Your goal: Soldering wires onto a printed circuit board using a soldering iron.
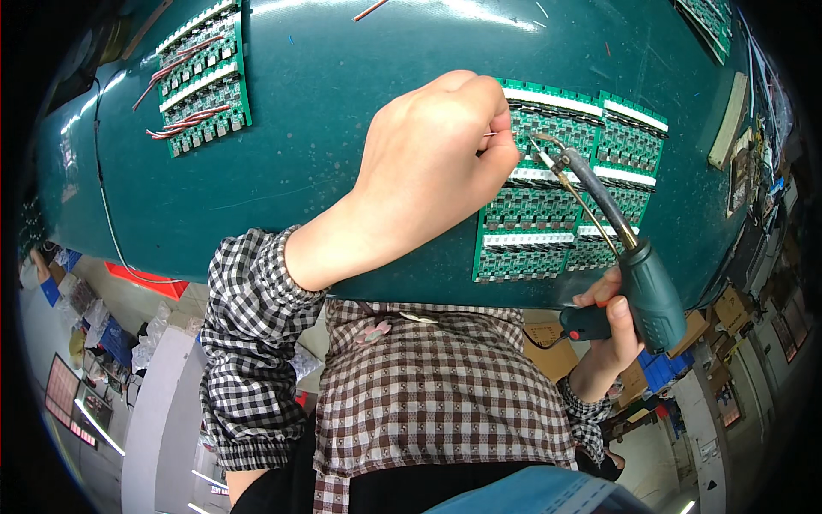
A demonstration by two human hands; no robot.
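Note:
My left hand [432, 141] is closed in a pinch above the left edge of a green circuit board panel [524, 248]. A thin wire [490, 134] shows between its fingers; most of it is hidden by the hand. Gripped by its dark green handle, a soldering gun [652, 295] is in my right hand [623, 338] beyond the table's near edge. Its bent tip and the thin feed tube beside it reach over the panel, close to my left fingertips. A second similar panel [634, 152] adjoins on the right. Both carry rows of small parts and white strips.
Another board panel [204, 98] with red and white wires lies at the left of the green table [291, 163]. More boards [709, 27] sit at the far right, above a pale bar [729, 120]. A dark cable [101, 171] hangs over the left side. Wire scraps [371, 10] lie at the back.

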